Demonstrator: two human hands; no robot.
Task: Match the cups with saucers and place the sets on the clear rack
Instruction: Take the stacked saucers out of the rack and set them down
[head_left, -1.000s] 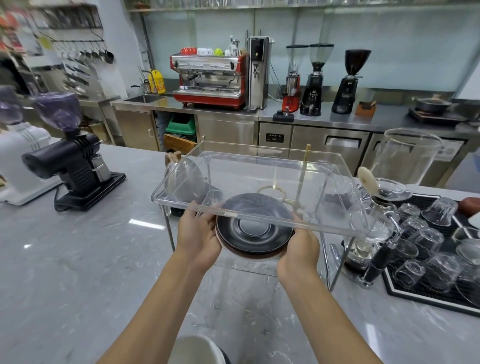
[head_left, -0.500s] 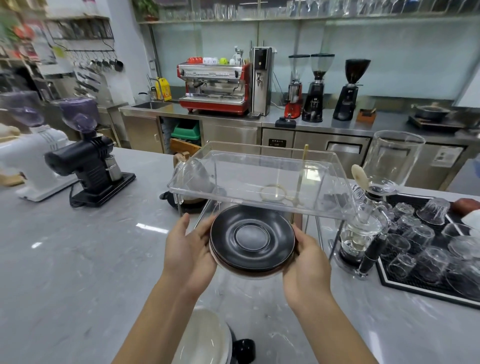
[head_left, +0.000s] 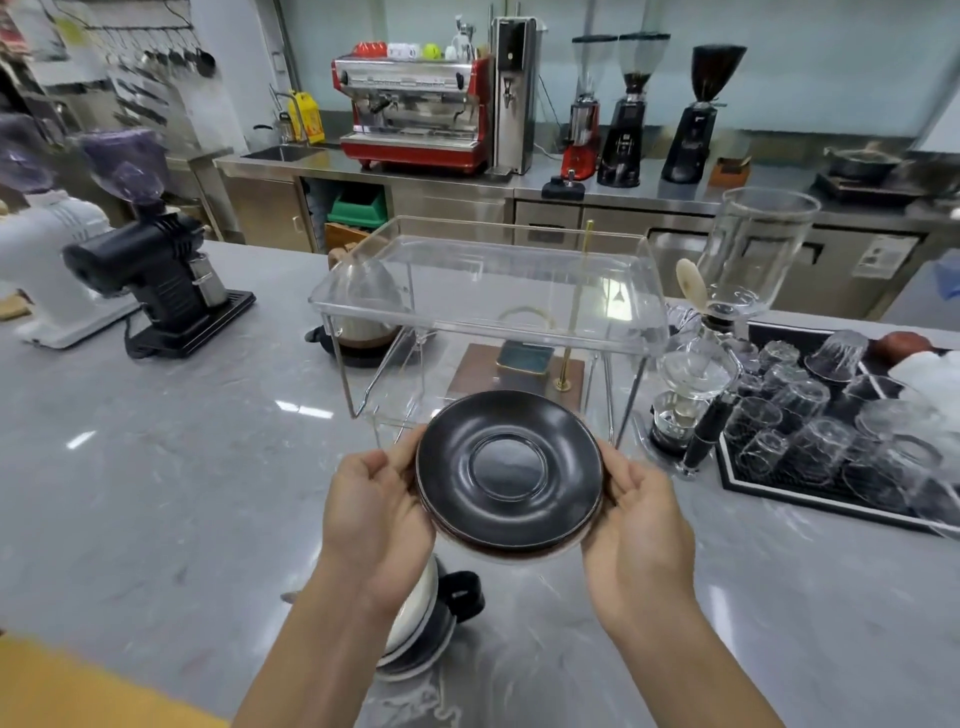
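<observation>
Item: stack of dark saucers (head_left: 509, 470), black on top with what looks like a brown-edged one beneath; exact count cannot be told. Held level in the air, near side of the counter (head_left: 156, 467), face up, round, so no long axis to align.

Left hand (head_left: 376, 512): fingers curled round the stack's left rim, thumb on the upper edge. Right hand (head_left: 636, 519): fingers cupped under the right rim, thumb along the edge. Both grip the stack; neither is free.

Clear rack (head_left: 488, 291): transparent tray on thin legs, standing directly beyond the stack, farther from the person and higher than the saucers. Its top shelf holds no cup or saucer. Its front edge runs left to right.

Cups (head_left: 426, 618): light and dark crockery with a black handle, on the counter below the left forearm, nearer the person than the stack; partly hidden, count unclear.

Governing relation: the rack lies straight ahead and above, roughly centred between the hands, so neither hand is markedly nearer. The cups lie below and back, closer to the left hand. Judgement: pairing not yet begun; saucers probably need setting down and separating first.

Also present: glass tumblers on a black mat (head_left: 831, 426), far right; black grinder (head_left: 156, 280), far left
</observation>
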